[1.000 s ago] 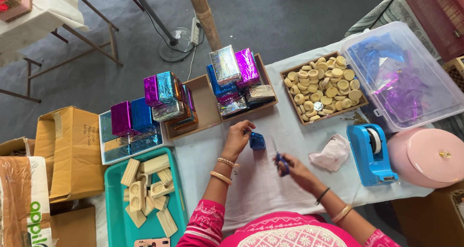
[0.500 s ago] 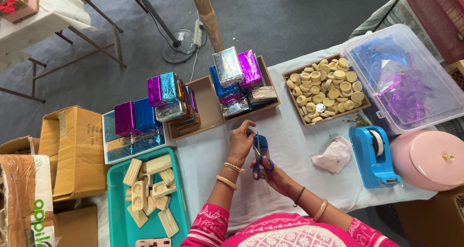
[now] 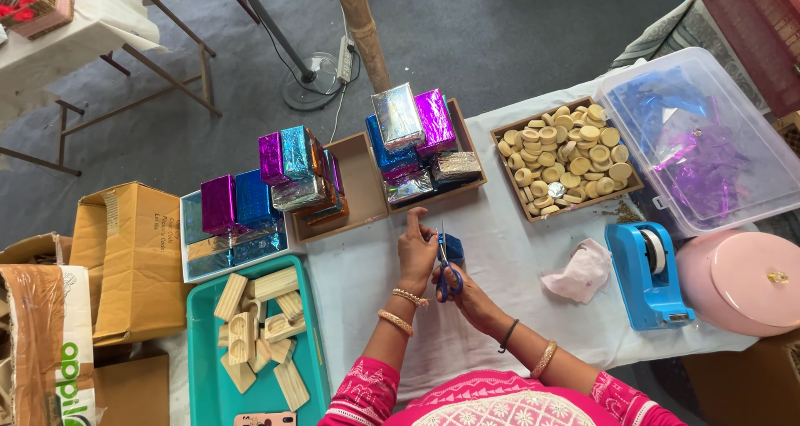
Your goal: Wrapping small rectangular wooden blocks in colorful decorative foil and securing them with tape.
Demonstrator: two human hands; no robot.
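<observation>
a white-covered table (image 3: pixel 517 251) carries a clear tub of foil sheets (image 3: pixel 708 142), a teal tray of wooden blocks (image 3: pixel 204 376) and a blue tape dispenser (image 3: pixel 646 272). at the middle, the left hand (image 3: pixel 414 255) grasps a small blue-wrapped block (image 3: pixel 452 247); the right hand (image 3: pixel 467 297) grips blue scissors (image 3: pixel 444 272), blades touching the block.

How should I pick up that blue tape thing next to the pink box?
Probably grip the blue tape dispenser from above, around its narrow sides behind the roll. It lies flat on the white tablecloth, top free, and the pink round box crowds its right side.
</observation>
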